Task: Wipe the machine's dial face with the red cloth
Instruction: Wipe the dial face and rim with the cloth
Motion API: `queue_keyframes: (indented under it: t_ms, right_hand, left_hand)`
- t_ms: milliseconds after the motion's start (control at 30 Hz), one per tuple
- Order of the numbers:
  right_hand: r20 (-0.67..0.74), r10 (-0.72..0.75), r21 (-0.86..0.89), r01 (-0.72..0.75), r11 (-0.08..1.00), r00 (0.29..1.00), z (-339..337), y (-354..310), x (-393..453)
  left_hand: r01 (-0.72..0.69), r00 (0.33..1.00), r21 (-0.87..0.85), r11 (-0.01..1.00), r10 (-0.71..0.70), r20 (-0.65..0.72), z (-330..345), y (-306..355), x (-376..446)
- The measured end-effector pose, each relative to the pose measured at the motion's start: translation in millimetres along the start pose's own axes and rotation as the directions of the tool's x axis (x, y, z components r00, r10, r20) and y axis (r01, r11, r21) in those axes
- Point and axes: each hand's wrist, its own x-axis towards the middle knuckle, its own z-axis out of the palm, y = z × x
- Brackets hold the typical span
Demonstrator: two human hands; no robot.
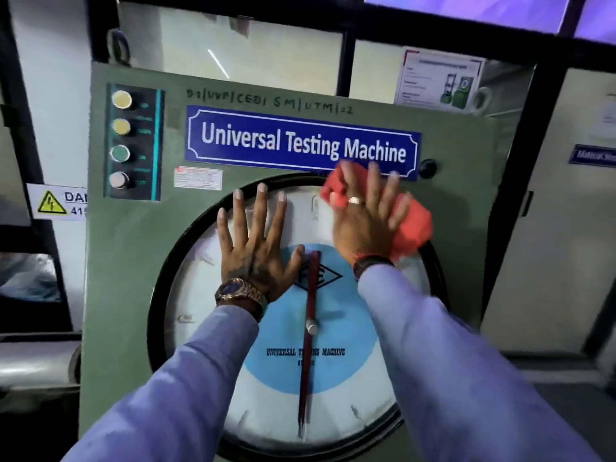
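red cloth at the dial's upper right rim, most of the glass still to cover

the red cloth (411, 221) is bunched under the right hand (365, 221), pressed flat against the upper right edge of the dial face (266, 405), where the glass meets its dark rim. the fingers are spread over the cloth, not curled round it, so the cloth is held by palm pressure against the surface and not by a pinch; part of it sticks out beyond the little-finger side and part above the fingertips, touching the lower edge of the blue nameplate (300, 141).

the left hand (258, 241) lies open and empty on the upper left of the glass, fingers wide, apparently bracing.

the dial is a large round face set in the green machine panel (130, 261), with a blue centre disc and a red pointer (310, 328) running down the middle behind the glass.

to do this stroke well, i would keep the palm flat so the whole pad of cloth bears on the glass, and sweep in overlapping arcs from the rim inward and downward. the lower half looks untouched and dull near the bottom edge. the bracing hand will likely leave prints, so its patch should be wiped last. the loose folds want gathering under the palm before a long stroke.

to the left of the dial sits a column of indicator lamps (120, 140).
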Motion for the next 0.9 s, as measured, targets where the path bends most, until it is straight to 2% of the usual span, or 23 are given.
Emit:
queue_keyframes:
  t_ms: [67,133,200,300,367,433,500,600,667,767,833,900]
  right_hand:
    - [-0.048,0.284,0.001,-0.284,0.959,0.958,-5,28,-16]
    - [-0.063,0.423,0.003,-0.424,0.906,0.904,-7,41,-26]
    - [-0.065,0.395,0.008,-0.395,0.919,0.916,-5,32,-19]
    - [-0.055,0.130,-0.021,-0.131,0.991,0.990,-1,16,-6]
    - [-0.049,0.076,-0.024,-0.077,0.997,0.996,-2,30,-9]
    - [-0.036,0.238,0.004,-0.238,0.971,0.971,-7,53,-26]
    - [-0.025,0.464,0.003,-0.464,0.886,0.885,-11,76,-52]
    - [-0.012,0.573,0.006,-0.573,0.820,0.820,-13,81,-63]
    - [-0.024,0.505,0.020,-0.505,0.863,0.863,-12,63,-46]
    - [-0.034,0.207,0.036,-0.206,0.978,0.978,-6,24,-16]
    - [-0.023,0.048,0.038,-0.047,0.998,0.999,-3,9,-7]
    - [0.009,0.010,0.021,-0.010,1.000,1.000,-7,19,-13]
  left_hand:
    - [0.007,1.000,0.006,1.000,-0.007,0.024,3,2,-1]
    - [0.024,0.999,-0.001,1.000,-0.024,0.049,3,4,-1]
    - [0.005,0.999,-0.009,1.000,-0.004,0.051,4,7,2]
    - [-0.067,0.997,-0.005,0.998,0.068,0.023,7,19,7]
    - [-0.047,0.998,-0.013,0.999,0.047,0.029,11,30,10]
    - [-0.021,0.999,-0.021,1.000,0.022,0.036,13,31,11]
    - [-0.032,0.999,-0.010,0.999,0.032,0.032,16,29,10]
    - [-0.032,0.999,-0.003,0.999,0.032,0.017,21,29,9]
    - [-0.021,1.000,-0.013,1.000,0.021,0.013,21,32,9]
    - [-0.016,1.000,-0.023,1.000,0.016,0.019,19,32,9]
    - [-0.011,1.000,-0.019,1.000,0.012,0.014,16,31,9]
    - [-0.022,1.000,-0.024,0.999,0.022,0.007,13,28,9]
